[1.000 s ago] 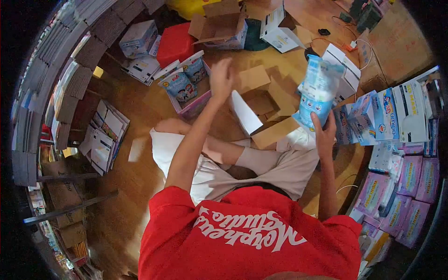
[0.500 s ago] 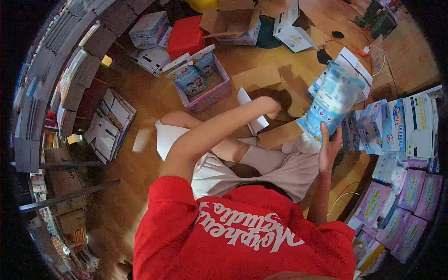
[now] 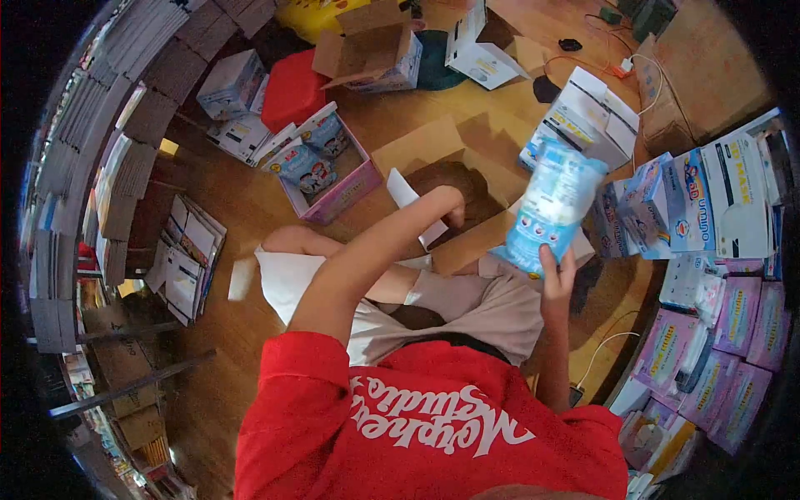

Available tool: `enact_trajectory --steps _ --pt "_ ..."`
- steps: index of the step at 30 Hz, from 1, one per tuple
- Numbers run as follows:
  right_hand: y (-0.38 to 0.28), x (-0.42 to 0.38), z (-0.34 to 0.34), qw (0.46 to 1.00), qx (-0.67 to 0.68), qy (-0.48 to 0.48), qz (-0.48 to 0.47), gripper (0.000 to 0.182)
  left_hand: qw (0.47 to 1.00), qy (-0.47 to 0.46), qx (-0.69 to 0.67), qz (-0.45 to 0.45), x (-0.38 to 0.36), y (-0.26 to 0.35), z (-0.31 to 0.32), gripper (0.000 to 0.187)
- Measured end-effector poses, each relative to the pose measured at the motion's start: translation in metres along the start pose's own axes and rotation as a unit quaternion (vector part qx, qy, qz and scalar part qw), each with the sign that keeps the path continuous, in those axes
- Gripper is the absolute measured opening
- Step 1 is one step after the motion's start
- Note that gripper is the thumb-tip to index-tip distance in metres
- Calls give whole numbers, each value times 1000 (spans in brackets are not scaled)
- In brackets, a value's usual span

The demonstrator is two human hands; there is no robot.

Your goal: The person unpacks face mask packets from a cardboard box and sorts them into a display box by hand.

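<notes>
A blue-and-white plastic pack of face masks (image 3: 554, 204) stands tilted in my right hand (image 3: 558, 271), with the fingers at its lower end. My left hand (image 3: 450, 204) reaches over an opened cardboard box (image 3: 417, 148) in front of my crossed legs. Its fingers curl down toward the dark inside, beside the box's white flap (image 3: 410, 200); the fingertips are hidden, so what they grip does not show. Left of that box, a pink open box (image 3: 346, 196) contains several small blue pouches (image 3: 304, 171) with cartoon figures.
White mask boxes (image 3: 583, 121) stand beyond the blue pack. Several purple boxes (image 3: 733, 408) are stacked at right, below upright blue and white cartons (image 3: 692, 200). An open carton (image 3: 375, 58) and a red container (image 3: 293, 90) lie farther off. Stacked flat cardboard (image 3: 133, 42) lines the left.
The view has shifted, so most things appear farther left. The blue pack in my right hand is held more upright and slightly lower. My left hand remains over the opened box.
</notes>
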State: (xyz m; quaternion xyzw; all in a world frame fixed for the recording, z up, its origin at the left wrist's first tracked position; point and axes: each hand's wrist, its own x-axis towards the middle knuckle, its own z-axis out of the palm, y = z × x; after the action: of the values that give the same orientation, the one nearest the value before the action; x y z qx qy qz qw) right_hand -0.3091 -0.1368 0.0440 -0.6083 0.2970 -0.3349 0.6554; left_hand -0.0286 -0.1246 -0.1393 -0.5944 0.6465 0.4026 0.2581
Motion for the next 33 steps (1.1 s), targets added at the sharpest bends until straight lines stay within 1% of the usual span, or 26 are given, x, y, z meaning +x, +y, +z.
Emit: enact_trajectory --steps 2,3,5,6,7,8,9,10,11,12,13,14,16,17,18,20,21,24,25,28,30,32,33 --pt "-3 -4 10 998 52 -7 46 40 999 35 -4 -9 -8 -2 -7 40" --pt "-5 -5 13 997 47 -20 49 40 998 63 -7 -6 -13 -3 -11 40" --pt "-8 -2 10 997 -51 -42 -31 42 989 148 -21 9 -31 -3 -17 39" --pt "-9 0 9 991 -100 -54 -69 44 977 209 -40 32 -47 -1 -20 39" --pt "-13 1 9 989 -97 -63 -87 44 955 275 -88 63 -69 4 -22 39" --pt "-20 2 9 987 -93 -74 -104 44 924 328 -176 90 -100 13 -23 39" --pt "-28 4 9 985 -90 -88 -122 44 868 351 -332 112 -151 40 -31 47" --pt "-37 10 10 949 -201 -107 -216 44 785 373 -474 144 -205 68 -41 59" --pt "-46 18 12 892 -306 -126 -308 45 696 225 -659 176 -242 77 -40 65" --pt "-54 23 16 814 -402 -141 -395 46 661 225 -685 205 -250 81 -25 58" --pt "-60 22 28 770 -454 -144 -424 46 626 225 -709 235 -258 87 -9 55" --pt "-60 23 39 768 -438 -156 -440 47 588 225 -731 264 -267 92 7 57" --pt "-62 27 63 761 -406 -180 -473 50 655 301 -636 275 -296 102 35 77" --pt "-73 30 77 777 -394 -222 -439 53 599 331 -690 236 -298 111 45 84" --pt "-77 38 86 820 -333 -262 -384 55 613 381 -660 209 -302 112 55 82" --pt "-83 54 101 881 -210 -337 -260 61 631 473 -596 150 -312 110 75 77" --pt "-85 55 108 928 -37 -362 -79 64 645 477 -584 127 -318 106 83 76" --pt "-106 79 141 848 -83 -524 8 72 653 534 -518 141 -330 92 99 77" --pt "-104 92 156 811 -225 -533 -86 64 651 558 -495 137 -331 87 102 78" --pt "-121 111 204 766 -337 -547 -3 51 629 656 -414 54 -339 56 109 76" --pt "-126 128 236 744 -392 -499 -211 38 572 741 -350 -30 -339 15 113 68" --pt "-115 150 269 738 -391 -473 -283 36 496 784 -327 -180 -328 -32 130 51" --pt "-105 162 285 732 -389 -459 -319 35 484 792 -298 -223 -324 -48 135 45"
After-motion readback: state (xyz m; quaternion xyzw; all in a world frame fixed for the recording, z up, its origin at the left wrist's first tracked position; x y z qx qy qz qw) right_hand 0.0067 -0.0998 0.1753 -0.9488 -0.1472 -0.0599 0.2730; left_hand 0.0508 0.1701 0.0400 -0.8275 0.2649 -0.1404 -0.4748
